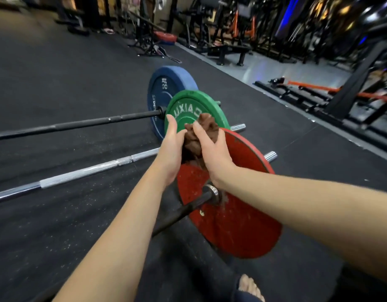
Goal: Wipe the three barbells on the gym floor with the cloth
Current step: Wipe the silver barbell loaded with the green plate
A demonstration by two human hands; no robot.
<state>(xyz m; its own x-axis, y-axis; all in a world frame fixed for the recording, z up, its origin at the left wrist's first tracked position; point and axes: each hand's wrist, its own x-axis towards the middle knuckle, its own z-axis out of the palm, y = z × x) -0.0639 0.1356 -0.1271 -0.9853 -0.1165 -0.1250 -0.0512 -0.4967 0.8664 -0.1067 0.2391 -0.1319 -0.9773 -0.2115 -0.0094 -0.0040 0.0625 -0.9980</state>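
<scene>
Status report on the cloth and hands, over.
Right hand grips cloth, left hand flat against it. Cloth at red plate top edge. Nothing blocking.

Floor (79, 149) lies open between black bar (79, 124) and silver bar (79, 173); blue plate (160, 88), green plate (188, 104), red plate (236, 227) crowd together.

Dark rubber gym floor (68, 83) with three barbells lying side by side.

The far barbell (79, 125) has a black bar and stands on a blue plate (160, 92). The middle barbell (79, 174) has a silver bar and a green plate (188, 107). The near barbell (181, 214) has a black bar and a worn red plate (231, 225). The three plates stand close together. A bare foot (250, 286) rests on the floor at the lower edge.
</scene>
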